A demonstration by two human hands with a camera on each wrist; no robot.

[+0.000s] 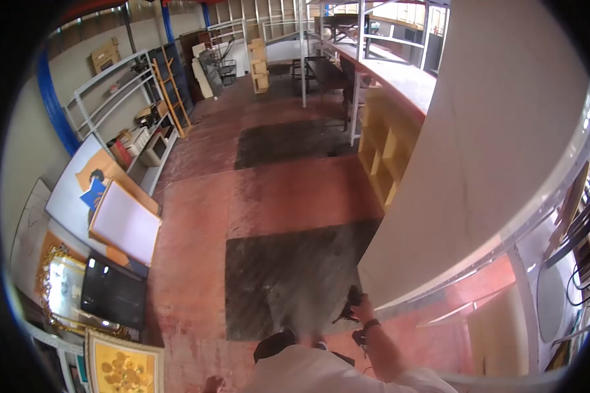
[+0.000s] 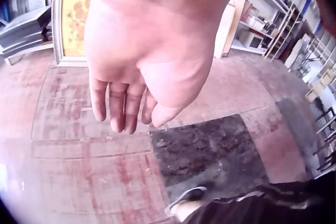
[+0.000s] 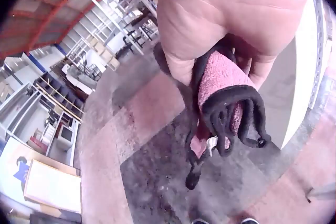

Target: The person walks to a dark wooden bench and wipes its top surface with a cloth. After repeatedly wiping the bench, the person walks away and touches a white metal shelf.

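Note:
My right hand (image 3: 231,19) grips a folded cloth (image 3: 226,77), pink and fuzzy with black edging, bunched between thumb and fingers. Its lower end dangles in loose black folds with a small white tag. In the head view the right hand (image 1: 362,308) is out in front of my body, the dark cloth (image 1: 347,316) beneath it, close to the lower edge of a big pale panel (image 1: 478,164). Down by my side hangs my left hand (image 2: 152,56), fingers loosely extended and holding nothing; just a bit of it shows at the head view's bottom edge.
Framed pictures, among them a sunflower painting (image 1: 124,370), a dark screen (image 1: 113,291) and a white board (image 1: 126,223), lean along the left. Metal shelving (image 1: 111,98) and a wooden ladder (image 1: 170,95) stand beyond. A yellow cubby shelf (image 1: 387,147) is at right. Dark patches mark the red floor (image 1: 190,249).

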